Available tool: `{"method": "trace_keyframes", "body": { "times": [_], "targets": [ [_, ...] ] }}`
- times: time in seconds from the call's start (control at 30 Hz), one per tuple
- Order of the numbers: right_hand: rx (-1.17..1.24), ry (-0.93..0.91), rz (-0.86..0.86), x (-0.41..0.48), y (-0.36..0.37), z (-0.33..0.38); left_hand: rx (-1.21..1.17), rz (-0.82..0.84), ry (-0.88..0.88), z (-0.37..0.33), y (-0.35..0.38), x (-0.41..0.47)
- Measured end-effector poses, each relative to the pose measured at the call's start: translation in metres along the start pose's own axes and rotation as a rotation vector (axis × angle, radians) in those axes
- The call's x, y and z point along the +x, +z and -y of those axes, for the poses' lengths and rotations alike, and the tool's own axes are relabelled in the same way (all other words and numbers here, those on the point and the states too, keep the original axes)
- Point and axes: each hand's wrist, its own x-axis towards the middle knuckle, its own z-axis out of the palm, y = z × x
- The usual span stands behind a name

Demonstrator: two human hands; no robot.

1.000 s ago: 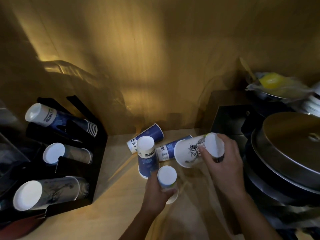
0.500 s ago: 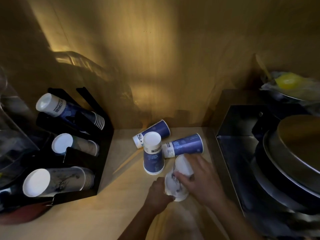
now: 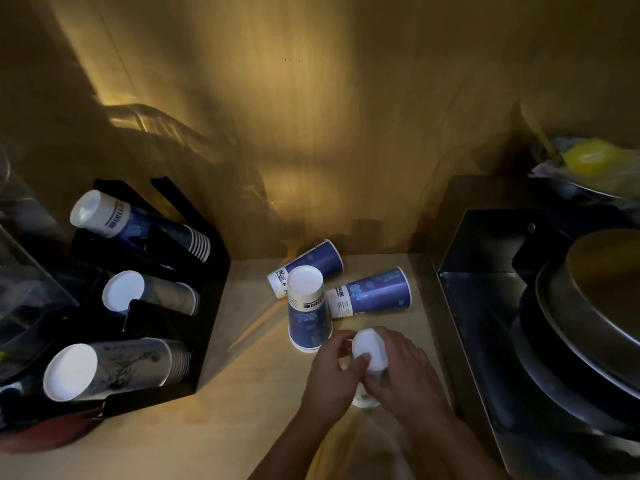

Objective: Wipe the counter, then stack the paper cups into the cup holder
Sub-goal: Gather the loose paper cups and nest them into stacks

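Both hands wrap an upside-down stack of white paper cups (image 3: pixel 369 351) standing on the wooden counter (image 3: pixel 242 410). My left hand (image 3: pixel 332 372) grips its left side and my right hand (image 3: pixel 405 368) its right side, hiding most of the stack. Just behind stands a blue cup (image 3: pixel 308 310) upside down. Two more blue cups lie on their sides, one at the back (image 3: pixel 311 265) and one to the right (image 3: pixel 374 292). The black cup holder (image 3: pixel 207 306) at the left carries three slanted stacks: blue (image 3: pixel 138 226), grey (image 3: pixel 152 296) and white printed (image 3: pixel 110 368).
A steel box (image 3: pixel 485 271) borders the counter on the right, with round metal pans (image 3: pixel 595 306) stacked in it. A bag with something yellow (image 3: pixel 588 161) sits at the far right back. A wooden wall stands close behind. A clear container (image 3: pixel 20 271) is at the far left.
My right hand brought its white cup down over the cup in my left hand. Both hands now hold the joined stack on the counter. The view has shifted slightly.
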Motion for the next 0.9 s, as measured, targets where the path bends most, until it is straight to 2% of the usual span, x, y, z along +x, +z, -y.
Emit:
{"method": "trace_keyframes", "body": {
  "times": [0.33,0.53,0.73,0.8,0.9],
  "targets": [
    [0.023,0.111,-0.041,0.017,-0.035,-0.021,0.097,0.071,0.047,-0.028,0.035,0.034],
    [-0.104,0.103,-0.015,0.024,-0.045,-0.019,0.310,0.099,0.109,-0.037,0.030,0.043],
    [-0.011,0.031,-0.227,0.061,-0.072,-0.007,0.377,0.034,0.361,-0.093,-0.019,0.058],
    [-0.012,0.010,-0.196,0.083,-0.076,-0.002,0.333,-0.043,0.405,-0.111,-0.042,0.069],
    [-0.002,-0.026,-0.032,0.113,-0.074,0.001,0.353,-0.167,0.382,-0.116,-0.075,0.092]
  ]
}}
